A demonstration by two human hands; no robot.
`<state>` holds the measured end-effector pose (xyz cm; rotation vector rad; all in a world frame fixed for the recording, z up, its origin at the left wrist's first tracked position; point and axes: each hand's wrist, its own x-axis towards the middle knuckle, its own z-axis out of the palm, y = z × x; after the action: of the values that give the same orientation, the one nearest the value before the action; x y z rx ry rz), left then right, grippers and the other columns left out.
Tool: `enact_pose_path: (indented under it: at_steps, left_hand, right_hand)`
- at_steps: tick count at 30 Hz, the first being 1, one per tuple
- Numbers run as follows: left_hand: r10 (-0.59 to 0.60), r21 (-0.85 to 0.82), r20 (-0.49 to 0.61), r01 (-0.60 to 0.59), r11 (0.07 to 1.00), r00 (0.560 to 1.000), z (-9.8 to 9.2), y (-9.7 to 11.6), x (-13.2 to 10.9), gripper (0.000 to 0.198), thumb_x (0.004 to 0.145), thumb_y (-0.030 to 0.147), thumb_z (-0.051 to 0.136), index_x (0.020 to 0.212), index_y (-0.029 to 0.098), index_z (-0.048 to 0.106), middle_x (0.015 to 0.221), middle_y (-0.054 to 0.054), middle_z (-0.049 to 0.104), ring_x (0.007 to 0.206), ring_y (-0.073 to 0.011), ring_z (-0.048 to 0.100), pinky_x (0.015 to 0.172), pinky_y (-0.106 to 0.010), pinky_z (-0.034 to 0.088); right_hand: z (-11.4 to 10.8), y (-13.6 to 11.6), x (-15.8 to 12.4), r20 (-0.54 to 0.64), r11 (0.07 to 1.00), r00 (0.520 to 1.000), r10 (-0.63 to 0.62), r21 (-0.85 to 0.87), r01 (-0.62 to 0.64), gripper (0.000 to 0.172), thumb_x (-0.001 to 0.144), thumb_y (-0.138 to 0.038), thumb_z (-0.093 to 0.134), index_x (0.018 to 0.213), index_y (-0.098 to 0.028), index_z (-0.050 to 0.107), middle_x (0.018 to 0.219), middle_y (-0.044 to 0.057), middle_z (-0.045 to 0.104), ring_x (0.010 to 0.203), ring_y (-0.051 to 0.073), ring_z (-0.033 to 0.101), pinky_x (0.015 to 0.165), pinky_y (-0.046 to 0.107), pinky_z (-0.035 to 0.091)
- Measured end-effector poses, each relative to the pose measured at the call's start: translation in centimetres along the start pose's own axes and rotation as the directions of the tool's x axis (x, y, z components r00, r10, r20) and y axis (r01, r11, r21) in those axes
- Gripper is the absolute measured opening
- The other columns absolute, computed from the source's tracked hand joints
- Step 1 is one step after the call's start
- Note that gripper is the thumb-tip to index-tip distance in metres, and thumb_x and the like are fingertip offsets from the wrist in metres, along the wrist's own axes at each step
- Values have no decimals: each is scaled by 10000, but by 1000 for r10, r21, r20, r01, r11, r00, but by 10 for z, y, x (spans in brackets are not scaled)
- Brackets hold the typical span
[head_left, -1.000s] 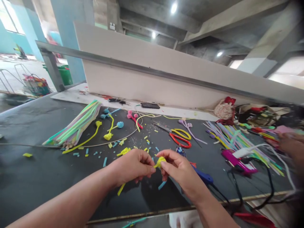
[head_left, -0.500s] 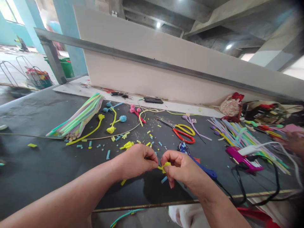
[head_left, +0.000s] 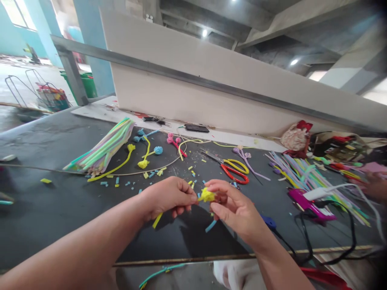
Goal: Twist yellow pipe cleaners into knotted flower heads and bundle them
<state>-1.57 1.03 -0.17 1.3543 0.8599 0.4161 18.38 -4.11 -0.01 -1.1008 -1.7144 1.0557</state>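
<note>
At the lower centre of the frame, a fuzzy yellow pipe cleaner (head_left: 207, 195), coiled at one end into a small ball, is held between both hands just above the dark matte counter (head_left: 54, 209). The left hand (head_left: 169, 197) is clenched on the stem, most of which is hidden inside the grip; only a straight end is seen below the fist. The ball is pinched by the right hand (head_left: 238, 209). A blue plastic glue gun (head_left: 269, 222) is largely covered by the right wrist. Farther back, short fuzzy scraps (head_left: 116, 181) are scattered, red-and-yellow-handled metal scissors (head_left: 234, 171) lie at centre right, and a bundle of pastel pipe cleaners (head_left: 102, 149) is spread at left. At the right edge, another person's hand (head_left: 375, 185) is blurred and cut off.
</note>
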Motion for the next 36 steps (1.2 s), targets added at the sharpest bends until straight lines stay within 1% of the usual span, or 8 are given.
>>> enact_pose_path:
  at_steps: [3, 10, 17, 25, 28, 31, 34, 36]
  left_hand:
    - [-22, -48, 84, 26, 999, 996, -1, 0, -1, 211, 689, 346, 629, 654, 144, 580, 518, 40, 526, 368, -39, 416, 339, -141, 326]
    - [-81, -156, 188, 111, 982, 979, -1, 2, -1, 225, 690, 350, 661, 688, 131, 612, 505, 43, 525, 350, -29, 400, 298, -119, 310]
    - [-90, -141, 199, 119, 983, 976, -1, 0, -2, 199, 703, 330, 650, 685, 137, 607, 501, 48, 532, 353, -30, 408, 300, -119, 318]
    - [-89, -131, 211, 119, 984, 973, 0, -1, -1, 150, 716, 285, 626, 673, 145, 593, 497, 51, 535, 348, -31, 407, 300, -117, 324]
    - [-85, -131, 199, 112, 985, 976, 0, -1, -1, 153, 714, 285, 626, 672, 142, 590, 496, 50, 536, 348, -30, 407, 304, -121, 324]
    - [-79, -141, 165, 102, 985, 983, 0, 1, -2, 190, 713, 298, 626, 626, 140, 567, 480, 50, 527, 346, -30, 405, 306, -125, 320]
    - [-69, -162, 162, 95, 982, 984, 0, 3, -2, 229, 704, 324, 632, 592, 142, 549, 463, 54, 511, 341, -30, 394, 310, -132, 317]
    - [-65, -171, 164, 93, 981, 984, 0, 4, -2, 232, 698, 334, 637, 598, 144, 551, 466, 55, 512, 344, -30, 395, 314, -135, 314]
  right_hand:
    - [1, 2, -2, 32, 982, 993, -110, -148, 114, 241, 806, -101, 552, 977, -267, 586, 1099, 44, 518, 904, 160, 551, 697, 251, 476]
    - [2, -8, 0, 81, 971, 991, -111, -205, 125, 195, 776, -45, 527, 847, -223, 562, 926, 32, 522, 728, 134, 548, 594, 237, 465]
    - [3, -7, -1, 67, 983, 998, -15, -183, 27, 164, 748, -51, 529, 777, -212, 536, 839, 8, 530, 648, 116, 551, 590, 241, 463]
    - [10, -4, -2, 30, 983, 998, 53, -177, -47, 174, 682, -28, 532, 700, -201, 522, 802, -10, 539, 537, 73, 506, 480, 205, 426]
    - [10, -5, -1, 30, 984, 992, 121, -136, -116, 136, 705, -62, 553, 701, -195, 521, 767, -17, 537, 510, 65, 493, 463, 198, 428]
    - [7, -7, 0, 79, 979, 976, 202, -14, -201, 142, 743, -125, 579, 848, -209, 535, 703, -35, 517, 527, 83, 509, 464, 198, 459]
    - [4, -7, 1, 102, 973, 976, 193, 111, -204, 250, 754, -177, 607, 976, -228, 503, 765, -19, 533, 622, 116, 555, 475, 204, 487]
    - [2, -7, 2, 99, 971, 981, 165, 160, -179, 217, 777, -217, 599, 970, -226, 499, 818, 2, 545, 665, 129, 570, 481, 208, 494]
